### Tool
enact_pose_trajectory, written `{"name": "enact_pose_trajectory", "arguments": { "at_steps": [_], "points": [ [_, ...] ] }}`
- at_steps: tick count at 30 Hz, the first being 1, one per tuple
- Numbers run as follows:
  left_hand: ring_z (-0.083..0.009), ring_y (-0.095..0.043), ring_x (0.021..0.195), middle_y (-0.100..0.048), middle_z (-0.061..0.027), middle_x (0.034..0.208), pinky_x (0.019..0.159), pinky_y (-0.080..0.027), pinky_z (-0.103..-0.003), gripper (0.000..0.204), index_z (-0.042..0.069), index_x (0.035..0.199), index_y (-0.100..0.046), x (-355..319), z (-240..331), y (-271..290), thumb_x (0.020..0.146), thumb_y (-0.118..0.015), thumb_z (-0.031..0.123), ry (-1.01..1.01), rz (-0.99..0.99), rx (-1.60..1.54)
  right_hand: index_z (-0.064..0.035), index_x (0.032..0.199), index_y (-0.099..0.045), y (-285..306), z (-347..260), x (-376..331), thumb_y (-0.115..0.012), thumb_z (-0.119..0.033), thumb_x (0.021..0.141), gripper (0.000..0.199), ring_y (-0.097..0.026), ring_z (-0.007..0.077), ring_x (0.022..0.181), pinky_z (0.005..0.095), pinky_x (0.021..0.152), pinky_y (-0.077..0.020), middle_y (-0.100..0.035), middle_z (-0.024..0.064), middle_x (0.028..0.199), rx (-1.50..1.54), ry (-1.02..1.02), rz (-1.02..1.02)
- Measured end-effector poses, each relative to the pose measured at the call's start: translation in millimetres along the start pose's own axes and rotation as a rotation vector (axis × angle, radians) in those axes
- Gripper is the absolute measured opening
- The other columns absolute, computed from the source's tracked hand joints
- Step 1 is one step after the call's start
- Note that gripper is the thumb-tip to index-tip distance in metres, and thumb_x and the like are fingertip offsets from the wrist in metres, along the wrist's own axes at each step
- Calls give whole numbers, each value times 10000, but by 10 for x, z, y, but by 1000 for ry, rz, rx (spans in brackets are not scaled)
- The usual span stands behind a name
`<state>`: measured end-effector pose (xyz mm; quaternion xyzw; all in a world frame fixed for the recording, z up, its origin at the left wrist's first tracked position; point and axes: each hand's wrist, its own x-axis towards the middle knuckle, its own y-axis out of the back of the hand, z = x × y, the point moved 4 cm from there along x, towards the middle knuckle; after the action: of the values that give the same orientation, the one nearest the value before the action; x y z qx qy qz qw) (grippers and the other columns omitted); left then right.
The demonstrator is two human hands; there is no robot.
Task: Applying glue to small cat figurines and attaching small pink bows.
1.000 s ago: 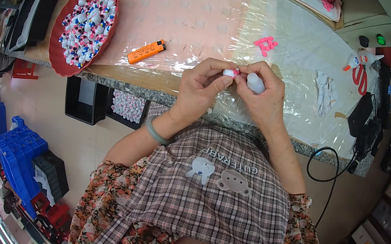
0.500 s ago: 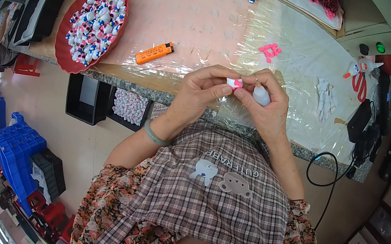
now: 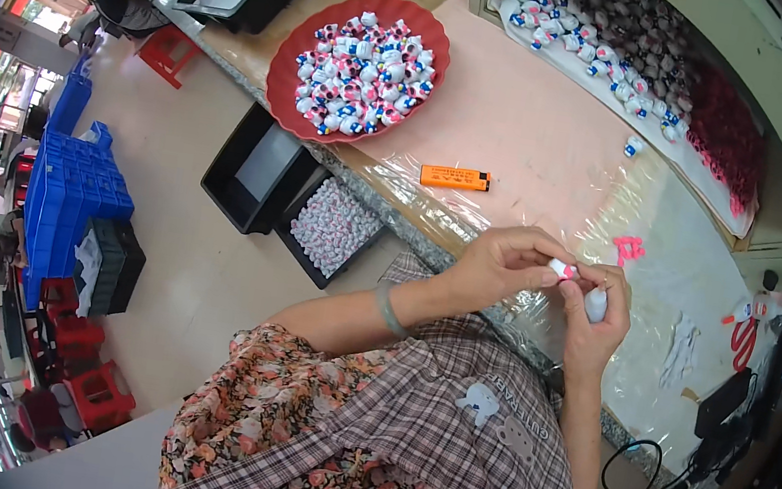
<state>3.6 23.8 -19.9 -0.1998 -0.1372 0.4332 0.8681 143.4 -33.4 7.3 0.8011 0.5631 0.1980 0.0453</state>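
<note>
1. Worktop: long, pinkish, under clear plastic film, runs diagonally across the view; carries everything below.
2. Shelf heap: big pile of small white figures with coloured bits along the far edge of the worktop, under the cream shelf; dark red pieces lie further right.
3. Red tray: round, scalloped, sits at the left end of the worktop, heaped with the same small white figures. Looks like a large stock not yet handled, though whether those are finished or waiting cannot be told.
4. Black bins below the worktop edge; one holds more small white pieces.
5. Orange lighter: lies flat on the film, well apart from both hands, untouched.
6. Left hand: fingers curled, thumb and forefinger pinched closed on the small white and pink part.
7. Right hand: closed around a white figure, fingertips meeting the left hand's at the part.
8. Both are held in the air over the near worktop edge, in front of the chest; the part is touching the figure, apparently mid-fitting. Judged: one piece in work, many left.
9. Pink scrap: on the film just beyond the hands.
</note>
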Motion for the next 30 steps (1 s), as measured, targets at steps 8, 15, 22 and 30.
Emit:
{"name": "enact_pose_trajectory", "arguments": {
  "at_steps": [8,15,22,30],
  "points": [
    [-173,-649,823,-661,-105,949,718,-526,-271,226,16,1056,-643,63,1359,1195,831,-643,1,-566,634,1183,15,876,-631,292,149,-35,-705,-34,795,120,-549,153,769,264,700,-450,-578,64,852,7,-141,-53],
    [-351,-518,1196,-605,-156,1217,1001,-414,-422,277,18,1066,-657,366,1392,1142,789,-646,-1,-613,490,1661,4,864,-630,383,198,-80,-695,7,781,105,-555,138,720,253,673,-445,-593,53,792,-13,-165,-52],
    [-335,-569,1082,-629,-147,1139,917,-468,-404,247,39,1033,-657,1225,560,275,786,-656,26,-609,-13,1396,0,858,-632,425,145,-34,-715,-9,784,112,-619,154,742,276,675,-488,-639,76,817,-39,-103,-52],
    [-325,-624,859,-630,-122,954,722,-517,-419,186,50,958,-645,1933,-5,-147,777,-662,92,-625,-70,1503,3,864,-629,529,252,-111,-717,-18,784,121,-627,169,753,280,684,-489,-645,83,824,-19,-153,-55]
  ]
}}
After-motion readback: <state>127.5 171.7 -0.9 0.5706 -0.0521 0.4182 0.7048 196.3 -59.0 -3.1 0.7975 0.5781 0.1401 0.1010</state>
